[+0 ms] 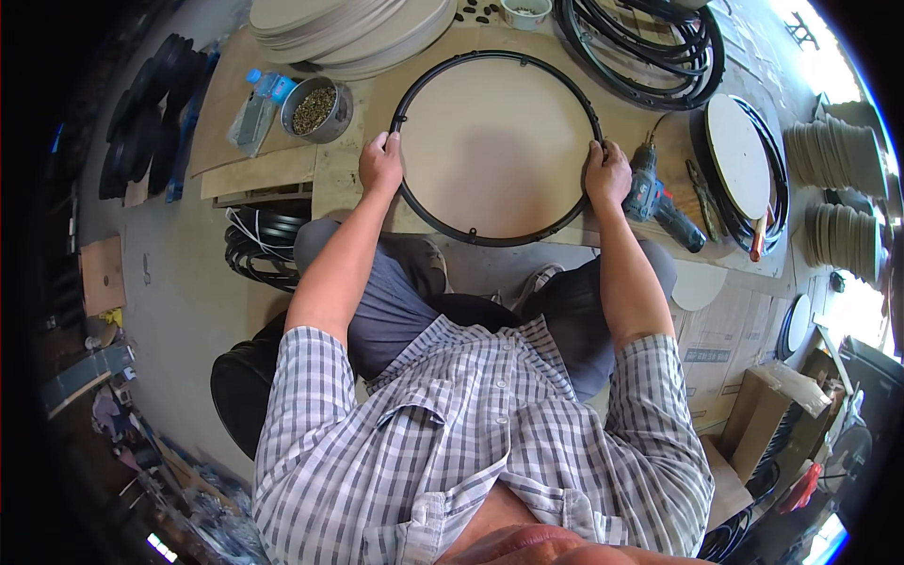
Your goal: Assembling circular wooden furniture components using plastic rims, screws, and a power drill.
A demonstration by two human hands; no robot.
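The round board (499, 141) appears seated inside the black ring (490, 241), gripped by the left hand (380, 167) and right hand (609, 175) at the surface's (337, 188) front edge. Fastening cannot be confirmed

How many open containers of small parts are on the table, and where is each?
2: a grey metal bowl, left of the black ring; and a white tub at the picture's top edge, beyond the ring. Others may be hidden.
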